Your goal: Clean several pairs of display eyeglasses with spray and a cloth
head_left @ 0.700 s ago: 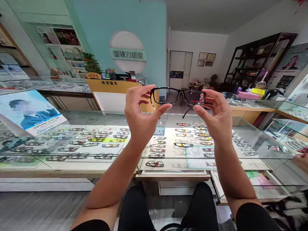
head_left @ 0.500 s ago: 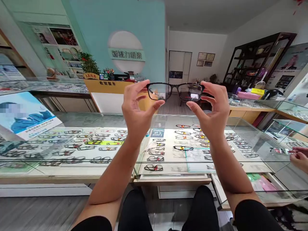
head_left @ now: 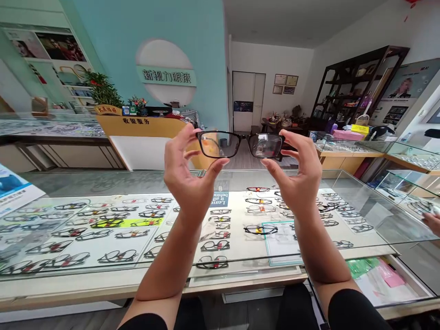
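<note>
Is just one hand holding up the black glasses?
No, the left hand holds one end of the black glasses while the right hand holds the other.

Illumination is bright and diffuse. The white display lining (head_left: 237, 247) inside the long clear-glass counter (head_left: 113, 182) reads brightest — near-white in places — while the flat grey ceiling (head_left: 268, 23) and the dark grey floor (head_left: 252, 314) are dimmer. Pale reflections (soft-edged) cross the lenses of the glossy black rectangular-framed eyeglasses (head_left: 244, 137), whose rims read sharp. Wide-angle distortion stretches shapes toward both side edges; fine detail there softens.
</note>
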{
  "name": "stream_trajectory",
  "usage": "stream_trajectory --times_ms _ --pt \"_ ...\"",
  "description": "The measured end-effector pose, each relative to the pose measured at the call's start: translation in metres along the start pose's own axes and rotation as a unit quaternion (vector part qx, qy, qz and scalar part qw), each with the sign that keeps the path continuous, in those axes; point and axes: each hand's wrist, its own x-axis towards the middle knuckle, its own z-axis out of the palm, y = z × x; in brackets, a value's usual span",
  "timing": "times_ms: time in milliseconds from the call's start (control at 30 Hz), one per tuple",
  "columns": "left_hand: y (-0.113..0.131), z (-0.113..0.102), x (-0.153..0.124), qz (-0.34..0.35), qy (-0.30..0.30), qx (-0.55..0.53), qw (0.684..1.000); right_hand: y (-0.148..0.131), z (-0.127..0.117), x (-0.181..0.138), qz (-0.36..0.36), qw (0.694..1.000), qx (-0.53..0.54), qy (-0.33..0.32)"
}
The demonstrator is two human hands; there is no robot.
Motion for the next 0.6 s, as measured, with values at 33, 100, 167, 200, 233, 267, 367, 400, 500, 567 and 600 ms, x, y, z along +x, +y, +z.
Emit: stream_trajectory --times_ms 33,100,167,200,233,267,367,400,500,567,600 --pt "-0.001 0.001 -0.003 0.003 0.008 0.012 1.000 0.002 0.001 -0.002 0.007 1.000 0.003 -0.004" --pt "-0.004 0.002 -0.009 0.011 0.027 0.042 0.999 0.005 0.004 -0.005 0.023 1.000 0.005 -0.013" --pt "-0.007 0.004 -0.012 0.024 0.040 0.075 0.996 0.009 0.008 -0.007 0.038 0.999 0.005 -0.019" --pt "-0.009 0.005 -0.013 0.031 0.044 0.088 0.995 0.011 0.010 -0.009 0.043 0.999 0.005 -0.020" --pt "-0.010 0.007 -0.014 0.037 0.045 0.098 0.993 0.013 0.013 -0.010 0.046 0.999 0.006 -0.019" --pt "-0.012 0.007 -0.014 0.043 0.044 0.104 0.993 0.015 0.016 -0.011 0.047 0.999 0.008 -0.014" --pt "-0.017 0.009 -0.012 0.044 0.026 0.110 0.993 0.020 0.023 -0.015 0.042 0.999 0.015 0.011" --pt "-0.018 0.010 -0.010 0.036 0.014 0.110 0.993 0.022 0.025 -0.016 0.041 0.999 0.015 0.019" --pt "-0.020 0.011 -0.007 -0.002 -0.019 0.102 0.995 0.025 0.028 -0.016 0.044 0.999 0.007 0.029" --pt "-0.021 0.012 -0.006 -0.022 -0.032 0.091 0.995 0.027 0.029 -0.015 0.050 0.998 -0.001 0.030" --pt "-0.022 0.012 -0.006 -0.029 -0.036 0.088 0.995 0.028 0.028 -0.014 0.054 0.998 -0.005 0.029"
